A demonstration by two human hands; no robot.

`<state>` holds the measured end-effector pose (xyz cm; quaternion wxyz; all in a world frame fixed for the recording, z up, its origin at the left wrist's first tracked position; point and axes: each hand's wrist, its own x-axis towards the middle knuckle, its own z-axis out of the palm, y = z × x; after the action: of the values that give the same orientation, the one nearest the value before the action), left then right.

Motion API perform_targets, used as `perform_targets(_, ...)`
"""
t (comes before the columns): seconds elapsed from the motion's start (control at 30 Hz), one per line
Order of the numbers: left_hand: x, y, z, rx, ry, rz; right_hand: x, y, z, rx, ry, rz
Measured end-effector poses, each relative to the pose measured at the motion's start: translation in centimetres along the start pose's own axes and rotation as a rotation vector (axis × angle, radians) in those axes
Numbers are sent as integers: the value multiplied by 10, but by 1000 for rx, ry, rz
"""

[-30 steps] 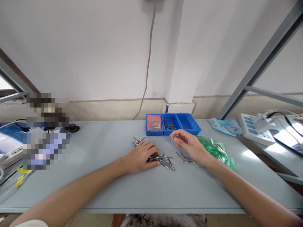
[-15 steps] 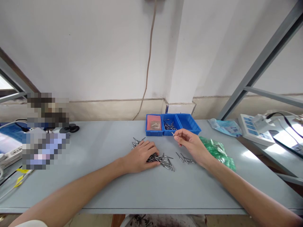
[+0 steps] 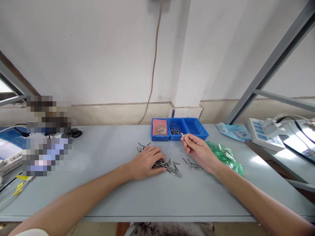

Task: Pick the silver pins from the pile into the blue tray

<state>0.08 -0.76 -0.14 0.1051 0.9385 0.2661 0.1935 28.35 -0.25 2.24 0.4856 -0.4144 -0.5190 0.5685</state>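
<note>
My left hand [image 3: 147,161] lies palm down on a heap of small metal pins [image 3: 169,165] in the middle of the grey table [image 3: 157,196], fingers curled over them. My right hand [image 3: 198,150] is raised a little and pinches one metal pin between thumb and forefinger, its tip at the front rim of the middle blue bin [image 3: 177,137], which holds several pins. A left blue bin [image 3: 159,137] holds a pinkish pad. A right blue bin [image 3: 197,128] looks empty.
A crumpled green plastic bag [image 3: 225,155] lies right of my right hand. A pale blue packet [image 3: 233,130] and a white device [image 3: 264,136] with cables sit far right. Blurred items and a black object [image 3: 73,133] stand at left. A cable [image 3: 154,65] hangs down the wall.
My right hand has carried the pinched pin away from me, from above the table to the front rim of the middle blue bin. My left hand has stayed on the heap.
</note>
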Motion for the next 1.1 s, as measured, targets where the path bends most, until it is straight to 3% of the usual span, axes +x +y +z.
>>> perform_targets(0.23, 0, 0, 0, -1, 1, 5, 1, 2, 1, -32, 17, -39)
perform_targets(0.53, 0, -1, 2, -3, 12, 1, -1, 6, 2, -582, 155, -365)
perform_targets(0.67, -1, 0, 1, -6, 9, -1, -5, 5, 4, -694, 169, -445)
perform_targets(0.83, 0, 0, 1, 0, 9, -3, -4, 5, 3, -689, 176, -426)
perform_targets(1.1, 1, -1, 1, -5, 3, 3, -1, -1, 0, -517, 206, -264)
